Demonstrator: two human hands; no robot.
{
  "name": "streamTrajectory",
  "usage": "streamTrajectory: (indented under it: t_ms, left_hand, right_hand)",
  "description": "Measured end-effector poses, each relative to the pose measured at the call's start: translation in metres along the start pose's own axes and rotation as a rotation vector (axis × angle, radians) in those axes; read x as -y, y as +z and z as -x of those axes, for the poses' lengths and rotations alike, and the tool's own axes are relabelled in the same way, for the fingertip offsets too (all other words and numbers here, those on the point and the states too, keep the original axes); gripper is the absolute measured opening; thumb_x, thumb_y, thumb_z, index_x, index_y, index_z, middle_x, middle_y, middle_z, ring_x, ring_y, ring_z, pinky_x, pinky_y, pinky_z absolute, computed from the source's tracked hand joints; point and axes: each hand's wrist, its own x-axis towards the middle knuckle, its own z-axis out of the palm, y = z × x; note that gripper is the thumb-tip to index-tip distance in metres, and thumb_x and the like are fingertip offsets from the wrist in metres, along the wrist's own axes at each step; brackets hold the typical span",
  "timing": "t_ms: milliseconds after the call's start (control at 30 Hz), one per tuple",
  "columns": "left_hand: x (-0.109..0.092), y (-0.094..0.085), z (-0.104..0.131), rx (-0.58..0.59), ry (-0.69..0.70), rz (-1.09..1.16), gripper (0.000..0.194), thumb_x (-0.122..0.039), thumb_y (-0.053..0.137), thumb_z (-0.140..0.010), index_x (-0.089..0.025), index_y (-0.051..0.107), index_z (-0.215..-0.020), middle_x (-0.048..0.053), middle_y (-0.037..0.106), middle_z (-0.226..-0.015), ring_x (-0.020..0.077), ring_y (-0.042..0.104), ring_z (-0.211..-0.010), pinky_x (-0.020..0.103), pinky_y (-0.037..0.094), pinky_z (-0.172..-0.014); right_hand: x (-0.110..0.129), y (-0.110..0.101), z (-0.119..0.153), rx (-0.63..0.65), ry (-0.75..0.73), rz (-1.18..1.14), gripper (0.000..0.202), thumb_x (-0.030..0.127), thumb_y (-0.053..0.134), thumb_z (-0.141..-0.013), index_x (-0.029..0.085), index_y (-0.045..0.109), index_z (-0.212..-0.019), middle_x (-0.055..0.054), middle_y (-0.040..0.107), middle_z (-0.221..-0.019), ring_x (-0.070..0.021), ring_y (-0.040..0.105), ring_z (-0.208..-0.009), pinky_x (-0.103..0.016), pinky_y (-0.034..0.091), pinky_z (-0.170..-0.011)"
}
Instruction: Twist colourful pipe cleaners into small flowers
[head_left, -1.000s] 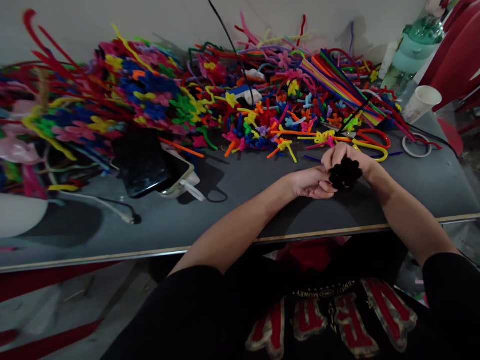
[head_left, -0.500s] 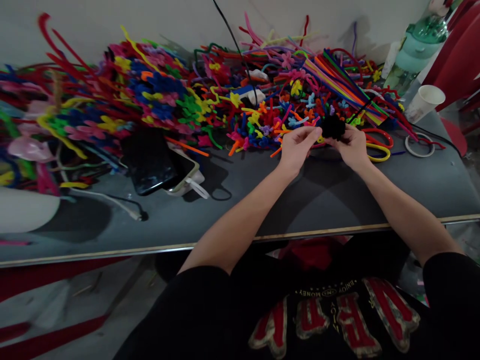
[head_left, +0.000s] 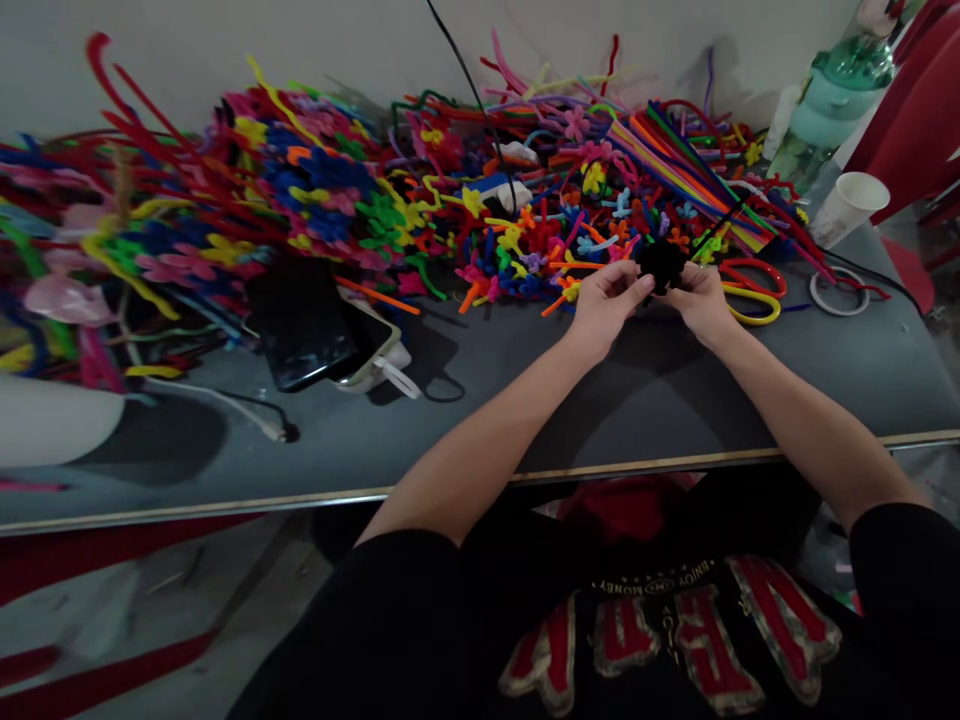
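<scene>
A fuzzy black piece [head_left: 660,264], apparently shaped from pipe cleaner, is held up between my two hands above the far part of the table. My left hand [head_left: 609,308] pinches its left lower side with thumb and fingertips. On the other side, the fingers of my right hand [head_left: 703,302] are closed on it too. The piece's exact shape is too dark to make out. Right behind it lies a pile of short coloured pipe cleaner pieces [head_left: 525,245]. A red loop [head_left: 757,276] and a yellow loop [head_left: 754,305] rest beside my right hand.
Bundled long pipe cleaners [head_left: 675,170] and pipe cleaner flowers [head_left: 315,190] line the wall. A black phone [head_left: 304,330] lies at the left, near a cable [head_left: 225,400]. To the right are a ring [head_left: 840,291], a paper cup [head_left: 851,208] and a bottle [head_left: 836,110].
My left hand has shifted slightly right and down, its fingers now closer under the black piece. The black piece has moved slightly left and down. My right hand stays nearly in place.
</scene>
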Motion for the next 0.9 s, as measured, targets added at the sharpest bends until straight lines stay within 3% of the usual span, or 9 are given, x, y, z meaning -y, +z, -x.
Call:
streamTrajectory:
  t_ms: [133,333,500,633,767,900]
  left_hand:
    - [0.007,-0.001,0.001,-0.014,0.178,-0.063,0.037,-0.046,0.089,-0.065,-0.018,0.066,-0.073,-0.004,0.057,-0.067,0.0076,0.056,-0.065,0.018,0.046,-0.058]
    - [0.003,0.002,0.007,-0.064,0.084,-0.15,0.03,-0.048,0.08,-0.078,-0.023,0.067,-0.088,-0.002,0.061,-0.075,0.0105,0.061,-0.07,0.02,0.049,-0.061]
    - [-0.008,0.007,0.016,-0.101,0.153,-0.31,0.029,-0.047,0.079,-0.079,-0.022,0.069,-0.087,0.001,0.064,-0.087,0.0136,0.065,-0.083,0.021,0.052,-0.069]
    - [-0.016,0.005,0.016,-0.106,0.173,-0.287,0.03,-0.052,0.069,-0.087,-0.022,0.071,-0.094,0.003,0.067,-0.093,0.0155,0.066,-0.09,0.021,0.053,-0.069]
    - [-0.02,-0.005,0.005,-0.15,0.144,-0.254,0.032,-0.054,0.065,-0.09,-0.023,0.07,-0.098,0.003,0.064,-0.088,0.0126,0.064,-0.077,0.019,0.046,-0.056]
    - [-0.017,-0.01,-0.006,-0.139,0.008,-0.265,0.032,-0.053,0.071,-0.085,-0.021,0.069,-0.089,0.0,0.059,-0.077,0.0105,0.06,-0.069,0.018,0.041,-0.051]
  right_hand:
    - [0.006,0.006,0.004,0.019,0.134,-0.173,0.051,0.053,0.09,-0.051,0.018,0.053,-0.056,0.007,0.049,-0.055,-0.0057,0.044,-0.053,-0.021,0.039,-0.048]
    - [0.013,0.006,0.007,0.149,0.333,-0.37,0.055,0.048,0.093,-0.047,0.018,0.048,-0.058,0.007,0.055,-0.058,-0.0039,0.047,-0.048,-0.019,0.042,-0.048]
    - [0.011,0.005,0.008,0.173,0.391,-0.392,0.05,0.043,0.093,-0.054,0.019,0.05,-0.061,0.008,0.049,-0.055,-0.0052,0.047,-0.049,-0.019,0.041,-0.047]
    - [0.013,0.004,0.007,0.191,0.4,-0.368,0.042,0.044,0.087,-0.067,0.019,0.053,-0.067,0.006,0.055,-0.061,-0.0056,0.051,-0.052,-0.019,0.043,-0.049]
    - [0.017,0.002,0.006,0.244,0.338,-0.341,0.044,0.054,0.081,-0.072,0.018,0.057,-0.076,0.003,0.06,-0.071,-0.0082,0.06,-0.06,-0.019,0.046,-0.048]
    - [0.016,0.0,0.005,0.332,0.308,-0.326,0.05,0.062,0.077,-0.073,0.018,0.056,-0.082,0.003,0.057,-0.072,-0.0071,0.056,-0.055,-0.018,0.042,-0.042]
